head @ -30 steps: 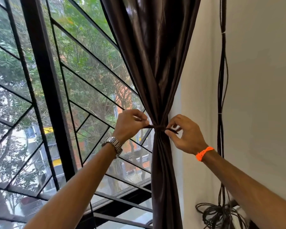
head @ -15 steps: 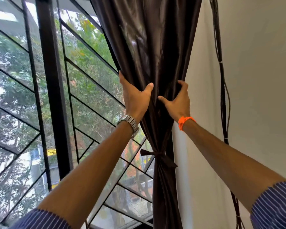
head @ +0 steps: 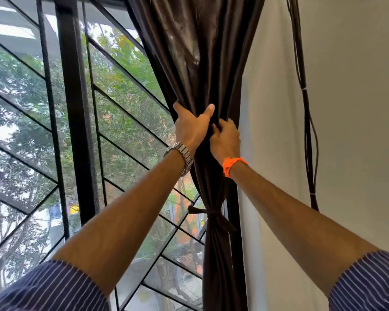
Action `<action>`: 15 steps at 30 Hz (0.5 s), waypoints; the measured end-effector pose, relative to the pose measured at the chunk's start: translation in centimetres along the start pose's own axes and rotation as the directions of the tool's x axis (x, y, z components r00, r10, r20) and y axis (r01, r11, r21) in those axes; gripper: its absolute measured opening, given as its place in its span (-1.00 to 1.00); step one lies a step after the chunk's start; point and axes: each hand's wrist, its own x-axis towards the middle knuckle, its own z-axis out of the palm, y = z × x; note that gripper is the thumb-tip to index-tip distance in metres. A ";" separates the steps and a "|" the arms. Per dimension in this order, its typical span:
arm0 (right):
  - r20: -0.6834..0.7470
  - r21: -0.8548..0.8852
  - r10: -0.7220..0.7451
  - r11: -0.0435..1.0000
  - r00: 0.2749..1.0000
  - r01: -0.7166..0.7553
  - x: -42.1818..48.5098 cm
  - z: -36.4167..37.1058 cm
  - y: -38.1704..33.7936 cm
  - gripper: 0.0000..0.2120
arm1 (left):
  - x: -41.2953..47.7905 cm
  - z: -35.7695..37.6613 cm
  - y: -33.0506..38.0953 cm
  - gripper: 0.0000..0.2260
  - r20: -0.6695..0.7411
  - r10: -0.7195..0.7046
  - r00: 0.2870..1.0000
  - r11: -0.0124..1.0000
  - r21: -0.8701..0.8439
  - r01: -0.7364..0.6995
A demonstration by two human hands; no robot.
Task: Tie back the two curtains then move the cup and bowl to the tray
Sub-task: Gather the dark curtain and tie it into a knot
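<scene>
While both of your hands are raised in front of you, each has a closed grip on the curtain [head: 195, 63]. Your left hand [head: 192, 127] wraps around the gathered dark brown fabric from the window side, thumb pointing up across the front folds. Your right hand [head: 226, 139] pinches a fold just beside it, on the wall side, with the fingers curled in; the two hands nearly touch. A metal watch [head: 181, 154] sits on your left wrist and an orange band [head: 233, 164] on your right, with striped blue sleeves pushed up both forearms.

Below your hands, a tie [head: 211, 215] of the same dark cloth is knotted around the curtain, cinching it into a narrow bunch that hangs straight down. To the left is a window [head: 76, 131] with black diagonal bars and green trees beyond. To the right is a pale wall [head: 357, 108], where black cables [head: 307, 131] run down. The cup, bowl and tray are out of view.
</scene>
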 end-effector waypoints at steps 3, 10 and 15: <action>0.075 0.107 0.043 0.993 0.996 -0.051 -0.5 0.5 -1.3 -0.76 | 0.4 0.6 1.4 -0.18 0.078 -0.023 0.997 1.000 0.022 0.021; 0.080 0.166 -0.136 0.979 0.988 0.121 -2.0 -0.9 -3.0 -0.72 | 1.3 0.6 4.6 -0.35 0.094 0.060 0.994 0.886 0.453 -0.096; 0.078 0.158 -0.236 0.962 0.969 0.222 -2.7 -2.3 -2.4 -0.85 | 0.6 -0.1 6.0 -0.72 0.154 0.219 0.963 0.691 0.673 -0.265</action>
